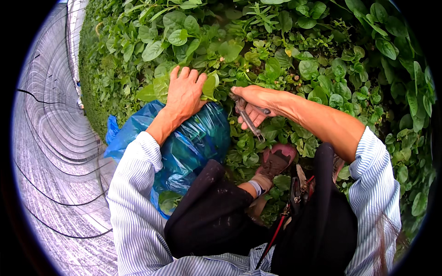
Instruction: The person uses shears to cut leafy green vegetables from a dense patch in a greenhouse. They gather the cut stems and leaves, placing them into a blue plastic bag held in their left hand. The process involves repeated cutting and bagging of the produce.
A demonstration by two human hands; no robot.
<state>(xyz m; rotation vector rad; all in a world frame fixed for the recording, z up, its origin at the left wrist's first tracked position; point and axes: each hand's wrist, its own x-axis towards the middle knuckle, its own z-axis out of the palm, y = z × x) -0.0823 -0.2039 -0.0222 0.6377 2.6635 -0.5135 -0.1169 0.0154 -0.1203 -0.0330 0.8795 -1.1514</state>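
My left hand (186, 88) is closed around several broad green leaves (210, 86), whose cut-looking stems show beside my fingers. It rests over the top of a bulging blue plastic bag (203, 138). Greenery shows dimly through the film. To the right of the bag, my right hand (255, 105) holds worn metal hand pruners (246, 115) across the palm, with the thumb stretched along the upper end. Whether the blades are parted is hard to make out. Low leafy plants (272, 69) grow around both hands.
Dense leafy growth (345, 82) spreads ahead and right. On the left runs a pale translucent sheet wall (62, 138) with dark bent lines. My shoe (278, 160) stands among the plants, near a red strap (276, 231) hanging between my knees.
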